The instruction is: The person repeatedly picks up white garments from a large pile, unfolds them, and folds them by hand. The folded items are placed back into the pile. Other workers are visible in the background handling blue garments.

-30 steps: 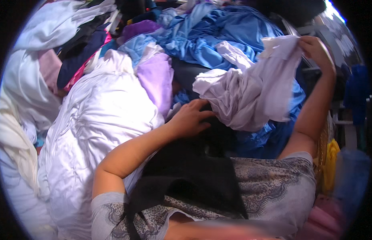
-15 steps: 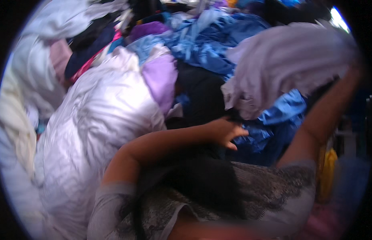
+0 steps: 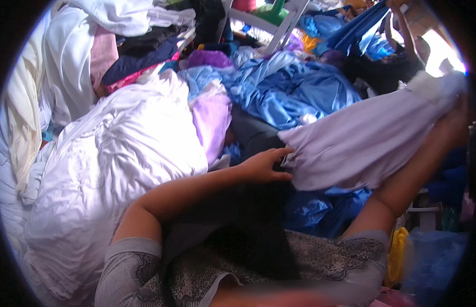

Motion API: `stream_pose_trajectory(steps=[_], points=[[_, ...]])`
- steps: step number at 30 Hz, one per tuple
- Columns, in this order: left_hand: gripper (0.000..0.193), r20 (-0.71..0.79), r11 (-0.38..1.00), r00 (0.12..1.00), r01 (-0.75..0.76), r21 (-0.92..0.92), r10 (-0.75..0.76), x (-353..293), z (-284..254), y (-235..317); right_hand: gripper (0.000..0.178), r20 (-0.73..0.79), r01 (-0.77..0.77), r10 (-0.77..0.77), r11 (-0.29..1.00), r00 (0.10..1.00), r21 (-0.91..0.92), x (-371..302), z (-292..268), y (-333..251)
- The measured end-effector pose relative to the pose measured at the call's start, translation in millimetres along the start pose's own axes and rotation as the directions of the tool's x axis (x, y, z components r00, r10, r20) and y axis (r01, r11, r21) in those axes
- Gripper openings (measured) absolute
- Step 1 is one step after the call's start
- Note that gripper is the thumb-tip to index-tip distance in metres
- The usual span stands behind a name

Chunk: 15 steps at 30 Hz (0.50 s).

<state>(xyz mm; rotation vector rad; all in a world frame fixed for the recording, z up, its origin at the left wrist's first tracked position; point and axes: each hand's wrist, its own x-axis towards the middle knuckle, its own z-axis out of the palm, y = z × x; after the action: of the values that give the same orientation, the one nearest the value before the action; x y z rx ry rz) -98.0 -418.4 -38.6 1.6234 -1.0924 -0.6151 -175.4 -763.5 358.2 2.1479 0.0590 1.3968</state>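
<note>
A pale lilac garment [image 3: 361, 138] is stretched out on the right, with a whitish band at its upper right end. My right hand [image 3: 455, 125] is raised at the far right, closed on that banded end; its fingers are partly dark and blurred at the picture's rim. Near the garment's lower left edge is my left hand [image 3: 266, 166], thumb and fingers apart. It reaches the cloth's edge without a visible grip. Beneath the garment lies shiny dark blue fabric [image 3: 317, 210].
A large white cloth heap [image 3: 120, 153] fills the left. Blue satin fabric [image 3: 294, 92] and a purple cloth [image 3: 212, 105] lie ahead. At the back stands a white frame [image 3: 286, 30]. Another person's arm [image 3: 404, 33] is by hanging blue cloth [image 3: 358, 28]. Yellow material [image 3: 396, 256] hangs lower right.
The lilac garment has gone from bunched and draped to stretched out, its banded end now showing. My left hand has moved left and slightly up to its edge. The view has shifted.
</note>
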Motion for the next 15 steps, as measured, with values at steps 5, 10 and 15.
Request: stream_pose_trajectory(steps=[5, 10, 15], points=[[0.071, 0.058, 0.968, 0.967, -0.249, 0.016, 0.248, 27.0, 3.5, -1.2, 0.04, -0.292, -0.042, 0.097, 0.981, 0.951, 0.191, 13.9, -10.7, -123.6], [0.049, 0.118, 0.953, 0.97, -0.234, 0.192, 0.214, 21.5, 11.0, -3.1, 0.033, -0.079, 0.139, -0.116, 0.9, 0.99, 0.413, 12.6, 7.6, -164.2], [0.046, -0.052, 0.951, 0.99, 0.107, -0.289, -0.128, -1.6, -25.2, 35.1, 0.037, 0.648, -0.342, -0.439, 0.592, 0.623, 0.73, -54.6, 9.8, -202.0]])
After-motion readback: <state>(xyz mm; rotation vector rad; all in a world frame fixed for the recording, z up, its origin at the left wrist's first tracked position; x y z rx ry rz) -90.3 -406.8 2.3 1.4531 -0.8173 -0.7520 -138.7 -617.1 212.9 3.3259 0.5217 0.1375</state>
